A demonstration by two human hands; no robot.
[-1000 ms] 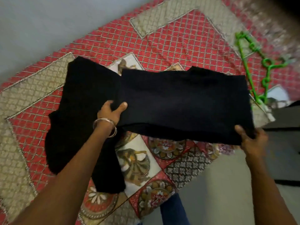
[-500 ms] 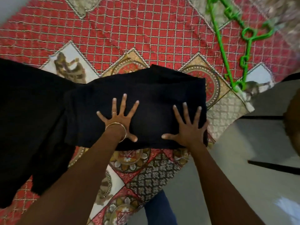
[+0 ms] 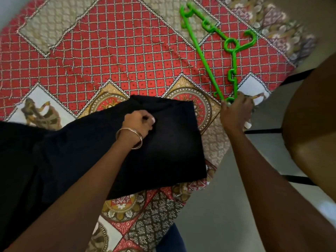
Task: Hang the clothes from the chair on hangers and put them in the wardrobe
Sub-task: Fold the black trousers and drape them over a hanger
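R hand (image 3: 235, 111) moved off black garment (image 3: 163, 142), grips green hanger (image 3: 209, 57); L hand (image 3: 139, 122) pinches garment.

Thin metal bangles (image 3: 129, 138), bare forearms

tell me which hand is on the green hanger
The right hand, reaching out to the near end of the green hanger on the patterned bedspread. The left hand, with the bangle, grips the black garment instead.

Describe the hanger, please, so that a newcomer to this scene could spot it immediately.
Find the red patterned bedspread; the green hanger lies near its far right corner, beyond the folded black garment. The right hand grips its near end. Nothing else here is bright green.
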